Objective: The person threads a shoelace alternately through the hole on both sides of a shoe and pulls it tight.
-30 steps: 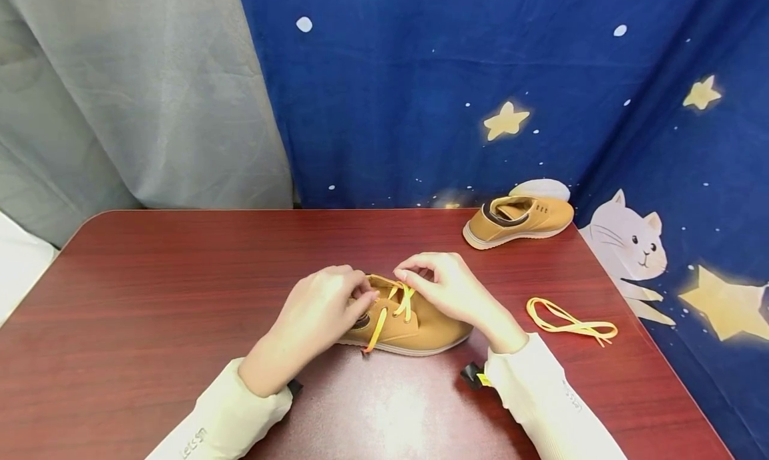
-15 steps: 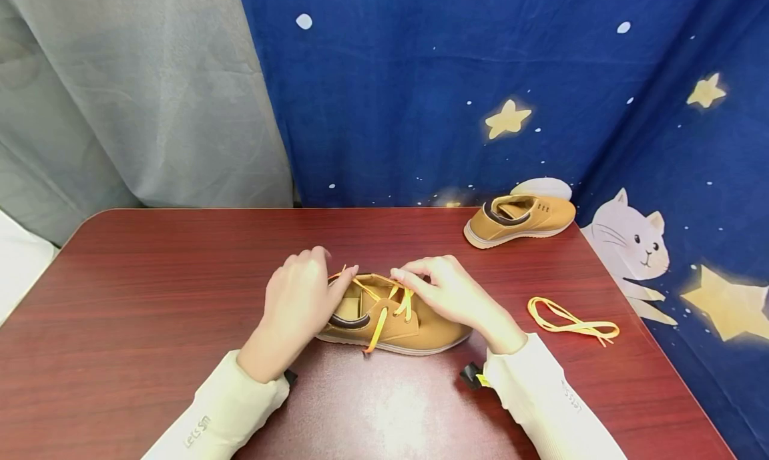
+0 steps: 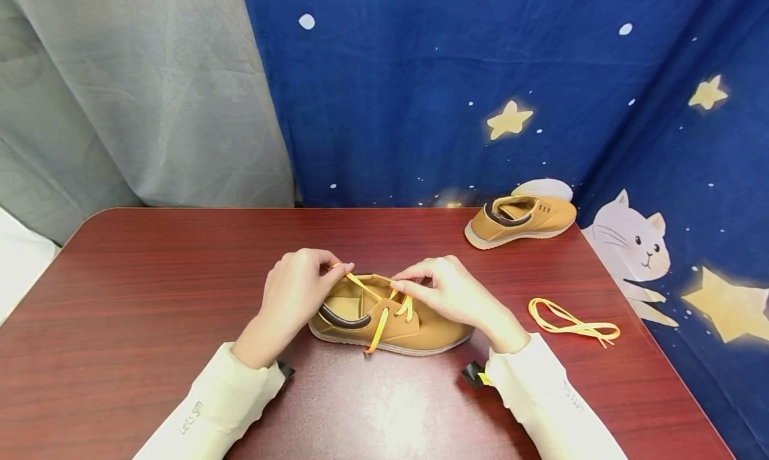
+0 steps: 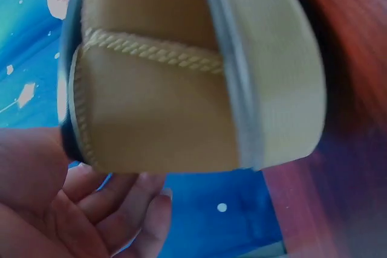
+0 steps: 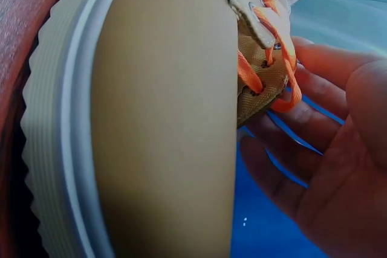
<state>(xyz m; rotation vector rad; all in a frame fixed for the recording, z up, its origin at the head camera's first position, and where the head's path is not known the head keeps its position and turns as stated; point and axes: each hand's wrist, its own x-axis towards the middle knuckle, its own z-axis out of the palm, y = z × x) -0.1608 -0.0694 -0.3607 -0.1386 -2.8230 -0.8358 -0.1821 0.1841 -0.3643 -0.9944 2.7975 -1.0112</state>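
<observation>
A tan lace-up shoe [image 3: 441, 330] sits on the table with its toe to the right, a yellow-orange shoelace [image 3: 362, 284] partly threaded through its eyelets. Above the shoe's opening my left hand [image 3: 294, 286] pinches one end of that lace between thumb and forefinger, drawing it up to the left. My right hand [image 3: 450, 290] pinches the shoe's far eyelet flap from behind. Close up in the right wrist view, the crossed lace [image 5: 281, 25] runs beside the thumb. The left wrist view is filled by the shoe's heel [image 4: 157, 107], with curled fingers below it.
The matching tan shoe [image 3: 523, 219], unlaced, stands at the back right of the red-brown table [image 3: 180, 266]. A folded yellow lace [image 3: 573, 323] lies to the right of my right forearm. Behind the table hang grey and blue curtains [image 3: 384, 99].
My left hand has moved left from the shoe's opening, loosened around the lace, then pinched its end and drawn the strand out. The right hand stays at the flap, shifting slightly.
</observation>
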